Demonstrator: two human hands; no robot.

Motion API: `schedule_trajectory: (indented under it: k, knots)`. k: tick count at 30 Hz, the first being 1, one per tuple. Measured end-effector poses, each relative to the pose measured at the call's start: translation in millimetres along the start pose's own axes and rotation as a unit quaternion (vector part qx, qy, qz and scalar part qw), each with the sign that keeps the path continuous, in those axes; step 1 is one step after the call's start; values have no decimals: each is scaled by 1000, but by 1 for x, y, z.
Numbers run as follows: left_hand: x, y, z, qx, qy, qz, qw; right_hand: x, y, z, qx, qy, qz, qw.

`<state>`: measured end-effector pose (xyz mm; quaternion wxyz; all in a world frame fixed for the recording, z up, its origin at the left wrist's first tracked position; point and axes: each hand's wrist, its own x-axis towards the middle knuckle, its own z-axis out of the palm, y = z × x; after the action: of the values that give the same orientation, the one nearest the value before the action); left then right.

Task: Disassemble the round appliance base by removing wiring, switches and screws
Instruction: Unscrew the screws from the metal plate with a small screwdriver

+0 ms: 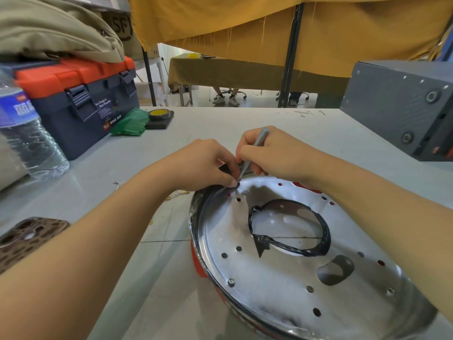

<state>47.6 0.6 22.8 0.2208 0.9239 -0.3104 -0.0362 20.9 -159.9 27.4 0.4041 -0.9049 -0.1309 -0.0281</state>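
Observation:
The round appliance base (282, 280) lies on the table in front of me, a shiny metal disc with several holes, a red rim and a central opening edged with black tape (323, 231). Two screws (231, 281) stand near its front edge. My right hand (274, 155) holds a thin grey tool (258, 141) like a pen, its tip down at the base's far rim. My left hand (208, 165) pinches a small dark part at that same spot on the rim, fingertips touching the tool's tip.
A blue and orange toolbox (81, 94) and a water bottle (27, 128) stand at the left. A tape roll (159, 115) and green bag (130, 123) lie behind them. A grey box (402, 106) sits at the right. A patterned brown object (27, 239) lies at the near left.

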Motion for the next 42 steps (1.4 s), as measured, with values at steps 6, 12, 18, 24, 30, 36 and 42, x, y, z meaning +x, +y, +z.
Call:
schedule_trajectory:
  k: [6, 12, 18, 24, 30, 36, 42]
  knots:
    - [-3, -4, 1, -39, 15, 6, 999, 2, -2, -1, 10, 10, 5, 1000]
    - [-9, -9, 1, -188, 42, -11, 981, 2, -9, -9, 74, 41, 1, 996]
    - [-22, -15, -3, -389, 94, -34, 916, 0, -23, -20, 200, 24, -22, 979]
    - [-44, -31, -19, -307, 148, -59, 938, -11, -32, -27, 177, -41, -33, 983]
    - [-71, -49, -20, -90, 90, -88, 988, -34, -26, -21, 98, -81, -25, 992]
    - [-90, -50, -12, 55, 12, -86, 995, -58, -17, -16, -6, -85, -22, 996]
    - [-101, -49, -2, 115, -14, -84, 990, -79, -13, -12, -72, -82, -15, 994]
